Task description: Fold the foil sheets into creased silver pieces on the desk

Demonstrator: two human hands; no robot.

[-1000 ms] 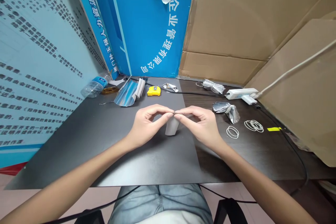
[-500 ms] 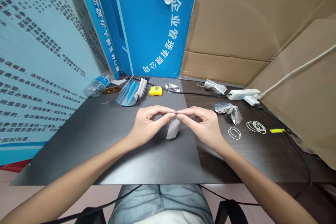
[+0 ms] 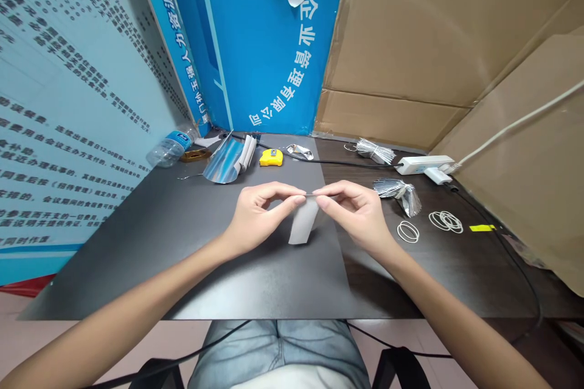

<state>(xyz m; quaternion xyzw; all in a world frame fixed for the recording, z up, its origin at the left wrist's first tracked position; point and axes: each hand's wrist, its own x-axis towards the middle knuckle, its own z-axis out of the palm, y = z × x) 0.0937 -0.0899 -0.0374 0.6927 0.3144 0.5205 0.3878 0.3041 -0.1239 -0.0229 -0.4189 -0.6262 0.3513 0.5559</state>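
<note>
Between my two hands hangs a small pale grey strip (image 3: 303, 223), its lower end just over the dark mat. My left hand (image 3: 260, 217) pinches its top edge at the left with thumb and forefinger. At the right end of that same edge, my right hand (image 3: 358, 213) is closed in a like pinch, and a thin dark line of the edge shows between the fingertips. Whether the strip is paper or foil I cannot tell.
Behind the hands lie a yellow tape measure (image 3: 271, 158), a curled shiny sheet (image 3: 223, 161) and a plastic bottle (image 3: 168, 149). On the right are silver strip bundles (image 3: 375, 151), white rubber bands (image 3: 407, 231), a power strip (image 3: 426, 164) and a yellow tag (image 3: 482, 228).
My right hand has shifted a little to the right, so the fingertips stand farther apart and more of the strip shows. My left hand is nearly still.
</note>
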